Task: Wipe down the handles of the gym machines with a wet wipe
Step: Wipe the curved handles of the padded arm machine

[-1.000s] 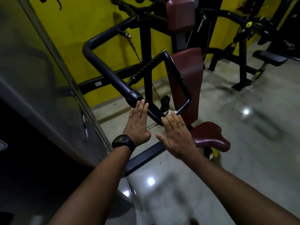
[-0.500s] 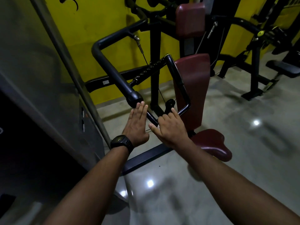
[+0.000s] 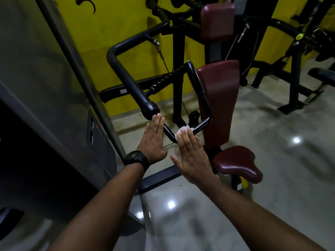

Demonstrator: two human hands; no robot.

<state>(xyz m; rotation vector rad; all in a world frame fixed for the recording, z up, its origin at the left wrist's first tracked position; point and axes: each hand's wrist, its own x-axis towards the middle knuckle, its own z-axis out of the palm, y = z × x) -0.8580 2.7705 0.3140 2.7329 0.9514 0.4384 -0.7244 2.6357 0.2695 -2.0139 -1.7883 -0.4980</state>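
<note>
Count: 2 hands, 1 wipe, 2 handles, 3 pads, 1 watch.

Centre of frame: L hand point(image 3: 154, 140) & R hand point(image 3: 192, 154) side by side, backs to camera. Both are flat w/ fingers straight & together, neither curled round anything.

1 small crumpled white wet wipe point(image 3: 182, 130) sits under the R hand's fingertips, just above centre; only its top edge pokes out past the tips. It lies on the lower bend of the thin black metal loop handle point(image 3: 203, 102), which runs up-right from there, then climbs back toward top centre. R hand presses the wipe flat on that bar, no pinch visible.

L hand holds nothing. Its fingertips reach the rounded end of the thick black padded handle point(image 3: 130, 84), which rises to upper centre-left & bends right. Touching or just short, can't tell.

Wipe is just right of L hand, w/ a strip of thin bar showing btwn the 2 hands. Black digital wristwatch point(image 3: 136, 158) on L wrist.

3 maroon padded cushions right of centre:
- Saddle-shaped seat point(image 3: 237, 163), lowest, just right of R hand.
- Long backrest point(image 3: 219, 98) above it, behind the thin handle.
- Squarish headrest point(image 3: 217, 20) at top.

Yellow wall point(image 3: 126, 19) upper centre. Glossy grey floor point(image 3: 272, 160) w/ light spots lower & right. Grey panel point(image 3: 45, 78) along left edge. More black machine frames point(image 3: 293, 73) upper right, too dark for detail.
</note>
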